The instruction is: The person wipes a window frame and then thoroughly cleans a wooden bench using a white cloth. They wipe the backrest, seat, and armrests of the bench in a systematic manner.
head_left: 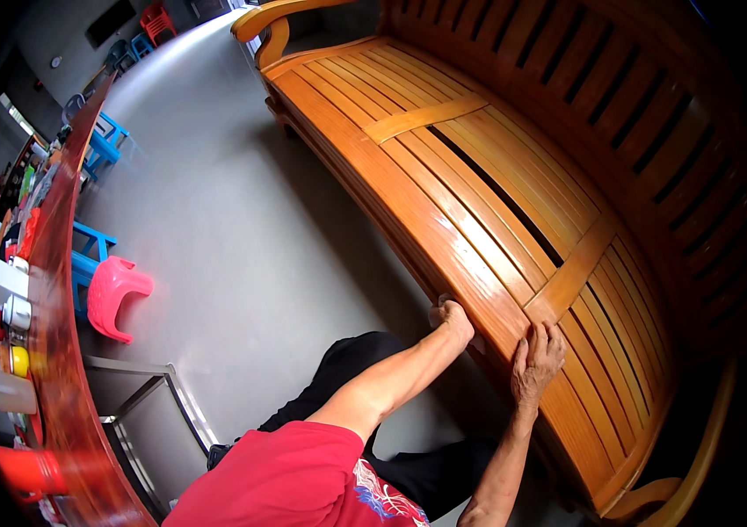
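A long varnished wooden bench with a slatted seat and slatted back runs diagonally across the right side. My left hand is at the front edge of its seat, fingers curled in against the front face. Something pale shows near these fingers, too small and hidden to name. Further right, my right hand rests on top of the seat's front board, beside a wide cross rail. Its fingers are bent a little and slightly apart, with nothing held in them.
A pink plastic stool and blue stools stand by a long reddish wooden table on the left, which carries cups, tubs and other items. A metal-framed piece stands beside it. Grey floor lies between table and bench.
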